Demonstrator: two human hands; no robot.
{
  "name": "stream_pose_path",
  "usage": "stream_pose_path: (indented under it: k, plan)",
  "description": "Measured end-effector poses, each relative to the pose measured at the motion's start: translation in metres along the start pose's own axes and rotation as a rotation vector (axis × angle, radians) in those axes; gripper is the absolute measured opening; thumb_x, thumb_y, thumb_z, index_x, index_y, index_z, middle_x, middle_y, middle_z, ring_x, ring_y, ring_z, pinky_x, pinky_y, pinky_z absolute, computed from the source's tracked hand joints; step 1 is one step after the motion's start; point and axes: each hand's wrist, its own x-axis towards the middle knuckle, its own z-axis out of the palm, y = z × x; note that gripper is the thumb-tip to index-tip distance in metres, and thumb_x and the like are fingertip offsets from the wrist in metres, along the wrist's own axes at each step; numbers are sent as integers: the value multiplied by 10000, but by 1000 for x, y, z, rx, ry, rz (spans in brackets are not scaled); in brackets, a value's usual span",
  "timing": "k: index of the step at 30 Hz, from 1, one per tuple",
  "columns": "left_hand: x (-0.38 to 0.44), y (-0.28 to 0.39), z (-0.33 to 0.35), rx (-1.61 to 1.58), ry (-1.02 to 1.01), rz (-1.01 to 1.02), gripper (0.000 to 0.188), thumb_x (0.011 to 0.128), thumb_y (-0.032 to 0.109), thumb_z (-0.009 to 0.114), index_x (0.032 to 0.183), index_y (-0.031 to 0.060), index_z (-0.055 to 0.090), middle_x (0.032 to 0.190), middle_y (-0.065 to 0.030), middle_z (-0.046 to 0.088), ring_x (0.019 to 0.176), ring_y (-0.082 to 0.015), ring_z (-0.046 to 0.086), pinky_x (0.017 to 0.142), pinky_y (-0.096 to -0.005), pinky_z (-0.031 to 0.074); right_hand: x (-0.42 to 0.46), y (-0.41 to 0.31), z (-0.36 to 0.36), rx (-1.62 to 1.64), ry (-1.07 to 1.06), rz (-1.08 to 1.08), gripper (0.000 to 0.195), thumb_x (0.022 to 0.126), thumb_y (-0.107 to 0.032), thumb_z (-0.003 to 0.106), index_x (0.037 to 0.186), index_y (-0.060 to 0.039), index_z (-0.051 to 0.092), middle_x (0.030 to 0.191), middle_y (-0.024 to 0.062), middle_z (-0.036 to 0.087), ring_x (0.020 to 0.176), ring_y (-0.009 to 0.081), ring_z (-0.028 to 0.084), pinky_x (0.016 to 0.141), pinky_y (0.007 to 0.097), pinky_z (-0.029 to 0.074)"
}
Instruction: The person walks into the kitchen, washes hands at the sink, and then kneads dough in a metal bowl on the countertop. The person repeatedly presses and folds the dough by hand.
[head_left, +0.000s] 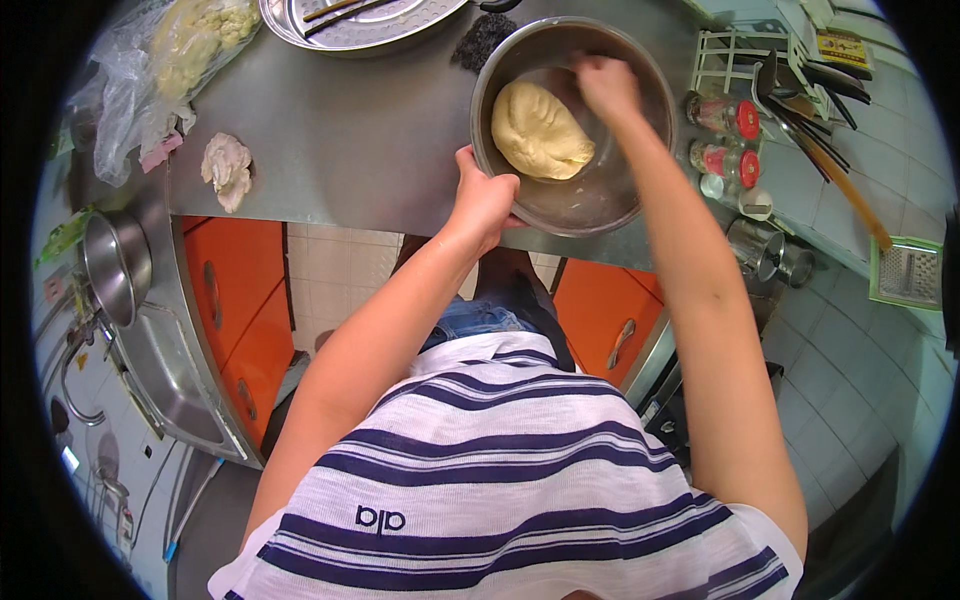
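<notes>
A large steel bowl (577, 214) stands at the counter's front edge with a lump of pale yellow dough (541, 131) in its left half. My left hand (487, 191) grips the bowl's lower left rim, thumb outside and fingers at the wall. Inside the bowl, right of the dough and apart from it, is my right hand (606, 84); its fingers are curled and blurred by motion, so whether they hold anything cannot be told.
A steamer tray (367, 30) with chopsticks and a dark scouring pad (484, 41) lie behind the bowl. Jars (724, 116) and a utensil rack (739, 60) stand right. Left are a plastic bag (120, 112), a dough scrap (227, 171) and a sink (172, 375).
</notes>
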Motion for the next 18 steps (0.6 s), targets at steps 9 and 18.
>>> stream_pose_path:
  k: [9, 18]
  plan:
    - [5, -8, -4, -3, 28, 14, 678, 804, -63, 505, 1380, 134, 207, 1305, -200, 434, 1091, -345, 594, 688, -501, 631, -123, -11, -25, -265, -306, -609, 352, 878, -334, 648, 673, -50, 687, 723, 153, 611, 772, 355, 626, 694, 463, 506]
    - [3, -8, 1, -5, 46, 42, 584, 789, -81, 477, 1296, 112, 259, 1189, -173, 486, 932, -304, 657, 604, -437, 631, -107, 8, 5, -301, -319, -966, 352, 798, -360, 705, 1076, -143, 700, 1123, 95, 634, 1100, 295, 562, 1027, 488, 378]
